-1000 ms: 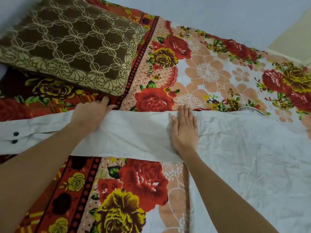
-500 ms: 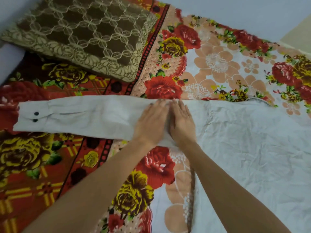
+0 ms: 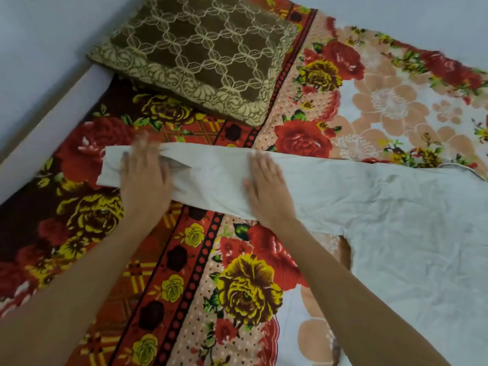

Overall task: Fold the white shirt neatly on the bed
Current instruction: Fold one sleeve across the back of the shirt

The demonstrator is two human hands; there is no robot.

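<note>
White cotton-like cloth, creased: the white shirt [image 3: 396, 220] lies flat on the bed [image 3: 237, 286], its body at my right and one sleeve [image 3: 211, 180] stretched leftward across the floral bedsheet [image 3: 184, 260]. My left hand [image 3: 145, 178] rests palm-down on the outer part of the sleeve, near the cuff end [image 3: 111, 167]; its fingers [image 3: 142, 146] are spread and extended, pressing rather than gripping, though motion blur softens their outline. My right hand [image 3: 266, 186] lies flat on the sleeve nearer the shoulder, its fingers [image 3: 260, 161] straight and close together, holding nothing between them. The two hands are well apart along the sleeve, with a small fold of cloth raised just beside the left one. Both bare forearms enter from the lower edge. Beyond the sleeve, a brown pillow [image 3: 195, 56] with a cream lattice pattern lies on the sheet, apart from the shirt. A pale wall [image 3: 39, 62] borders the bed at upper left.
</note>
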